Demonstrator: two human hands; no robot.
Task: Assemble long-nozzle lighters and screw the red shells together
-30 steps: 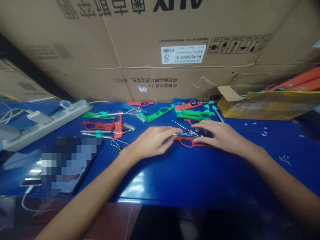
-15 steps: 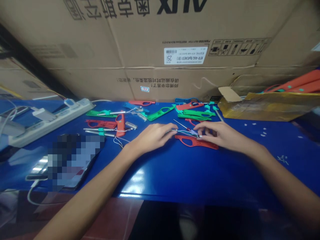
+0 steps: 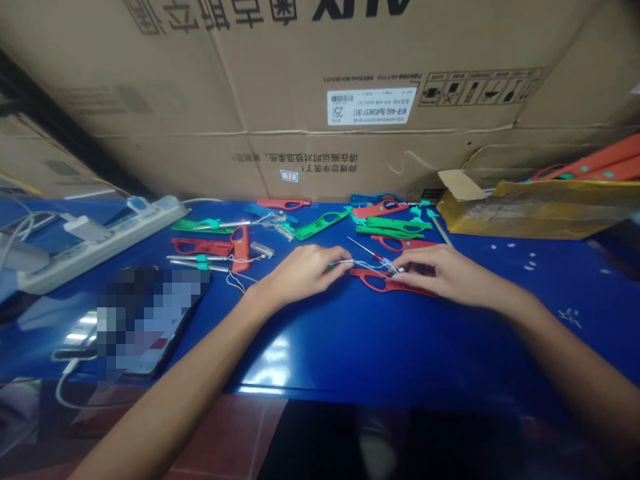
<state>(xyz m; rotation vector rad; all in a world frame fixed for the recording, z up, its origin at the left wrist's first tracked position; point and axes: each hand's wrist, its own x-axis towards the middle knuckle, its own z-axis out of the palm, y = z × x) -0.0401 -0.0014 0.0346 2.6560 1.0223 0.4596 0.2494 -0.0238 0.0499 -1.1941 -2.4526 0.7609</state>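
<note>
In the head view, our left hand [image 3: 310, 273] pinches one end of the thin wires [image 3: 369, 265], fingers narrow; our right hand [image 3: 445, 273] pinches the other end, where a small pale part [image 3: 399, 270] shows plainer than half a second ago. The red casing [image 3: 397, 287] lies just below on the blue table [image 3: 325, 340]; a second ago our left fingertips overlapped its end.

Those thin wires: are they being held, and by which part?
The left grip pinches the thin wires at one end; the right grip seems to hold a small piece at the other.
</note>
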